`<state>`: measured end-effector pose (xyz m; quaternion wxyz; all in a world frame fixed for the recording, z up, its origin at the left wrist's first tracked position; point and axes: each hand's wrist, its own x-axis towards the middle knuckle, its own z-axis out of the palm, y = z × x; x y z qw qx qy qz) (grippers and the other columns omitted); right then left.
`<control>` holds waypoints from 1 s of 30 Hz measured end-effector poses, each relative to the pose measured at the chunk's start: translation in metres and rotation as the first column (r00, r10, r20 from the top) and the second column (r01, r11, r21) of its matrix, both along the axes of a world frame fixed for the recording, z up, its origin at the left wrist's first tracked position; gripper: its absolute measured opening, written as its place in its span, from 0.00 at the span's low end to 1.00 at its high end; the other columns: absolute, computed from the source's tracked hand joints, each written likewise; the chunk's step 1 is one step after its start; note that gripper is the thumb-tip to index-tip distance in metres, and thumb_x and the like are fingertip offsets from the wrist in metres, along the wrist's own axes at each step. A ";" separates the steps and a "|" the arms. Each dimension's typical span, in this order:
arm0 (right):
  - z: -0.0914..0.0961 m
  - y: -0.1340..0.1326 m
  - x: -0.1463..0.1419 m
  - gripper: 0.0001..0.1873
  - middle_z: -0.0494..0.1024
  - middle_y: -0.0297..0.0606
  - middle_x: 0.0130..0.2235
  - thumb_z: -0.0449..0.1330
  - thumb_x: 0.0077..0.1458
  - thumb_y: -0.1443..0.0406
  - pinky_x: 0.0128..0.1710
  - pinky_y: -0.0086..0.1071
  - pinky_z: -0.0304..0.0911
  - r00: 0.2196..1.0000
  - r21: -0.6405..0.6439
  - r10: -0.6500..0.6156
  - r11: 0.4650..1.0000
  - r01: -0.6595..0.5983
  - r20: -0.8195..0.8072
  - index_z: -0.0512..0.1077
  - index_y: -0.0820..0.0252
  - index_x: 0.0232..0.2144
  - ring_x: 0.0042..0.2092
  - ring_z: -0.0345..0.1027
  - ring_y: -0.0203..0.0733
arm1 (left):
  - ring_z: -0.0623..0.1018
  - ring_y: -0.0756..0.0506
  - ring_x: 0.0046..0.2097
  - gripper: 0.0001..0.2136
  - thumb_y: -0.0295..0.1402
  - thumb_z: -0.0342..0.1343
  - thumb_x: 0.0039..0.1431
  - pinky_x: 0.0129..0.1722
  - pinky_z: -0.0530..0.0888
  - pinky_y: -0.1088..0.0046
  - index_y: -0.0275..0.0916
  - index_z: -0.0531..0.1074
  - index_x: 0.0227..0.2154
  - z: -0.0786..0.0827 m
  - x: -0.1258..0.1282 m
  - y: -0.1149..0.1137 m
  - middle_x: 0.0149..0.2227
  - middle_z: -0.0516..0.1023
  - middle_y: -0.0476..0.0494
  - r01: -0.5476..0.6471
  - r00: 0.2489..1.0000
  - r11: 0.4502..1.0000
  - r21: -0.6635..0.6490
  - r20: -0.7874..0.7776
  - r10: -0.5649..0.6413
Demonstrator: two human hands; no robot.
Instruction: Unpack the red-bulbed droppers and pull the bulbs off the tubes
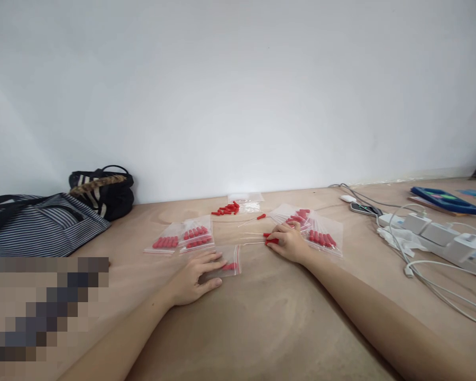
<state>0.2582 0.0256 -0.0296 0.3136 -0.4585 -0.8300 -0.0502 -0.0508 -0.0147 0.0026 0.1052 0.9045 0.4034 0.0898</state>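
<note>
My left hand point(194, 275) lies on the brown table with its fingers round a small clear zip bag point(229, 263) that holds a few red pieces. My right hand point(287, 241) rests further right, fingers curled over red-handled thin tools point(270, 239) lying on the table. One such tool point(257, 217) lies loose just beyond. Filled zip bags of red pieces point(186, 236) sit left of my hands, and more filled bags point(313, 227) lie under and beside my right hand. A loose heap of red pieces point(227, 209) and empty bags point(246, 199) lie near the wall.
A striped bag point(35, 225) and a black bag point(103, 190) stand at the left by the wall. At the right lie a power strip with chargers point(440, 233), white cables point(440, 280), a phone point(365, 209), a mouse point(347, 198) and a blue tray point(446, 200).
</note>
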 end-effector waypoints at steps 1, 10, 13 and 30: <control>0.000 0.000 -0.001 0.07 0.74 0.36 0.33 0.56 0.51 0.61 0.45 0.43 0.46 1.000 0.016 -0.013 1.000 0.013 -0.005 0.74 0.54 0.29 0.37 0.65 0.41 | 0.60 0.40 0.58 0.20 0.44 0.48 0.56 0.55 0.59 0.57 0.48 0.63 0.52 0.002 0.001 -0.002 0.57 0.61 0.45 0.003 1.000 1.000 -0.003 -0.013 -0.003; 0.009 -0.027 -0.028 0.08 0.74 0.32 0.26 0.59 0.48 0.58 0.42 0.39 0.45 0.985 -0.181 0.116 0.974 -0.138 -0.125 0.73 0.54 0.27 0.35 0.64 0.39 | 0.63 0.41 0.56 0.18 0.42 0.46 0.57 0.54 0.62 0.57 0.47 0.66 0.50 0.001 0.005 -0.004 0.55 0.65 0.44 -0.009 1.000 1.000 0.021 -0.006 0.009; 0.009 -0.032 -0.046 0.09 0.75 0.32 0.27 0.58 0.49 0.57 0.43 0.39 0.44 0.977 -0.268 0.149 0.945 -0.187 -0.153 0.75 0.52 0.30 0.36 0.64 0.39 | 0.63 0.41 0.56 0.18 0.42 0.46 0.57 0.54 0.62 0.58 0.47 0.66 0.50 -0.002 0.009 -0.003 0.55 0.65 0.45 -0.010 1.000 1.000 0.025 0.011 0.010; 0.016 -0.033 -0.056 0.03 0.74 0.31 0.30 0.60 0.46 0.63 0.44 0.42 0.45 0.978 -0.323 0.139 0.929 -0.182 -0.153 0.73 0.55 0.26 0.39 0.62 0.40 | 0.65 0.42 0.55 0.18 0.41 0.48 0.56 0.54 0.63 0.60 0.45 0.67 0.49 -0.004 0.011 -0.003 0.55 0.64 0.44 -0.028 0.995 1.000 -0.010 0.098 0.029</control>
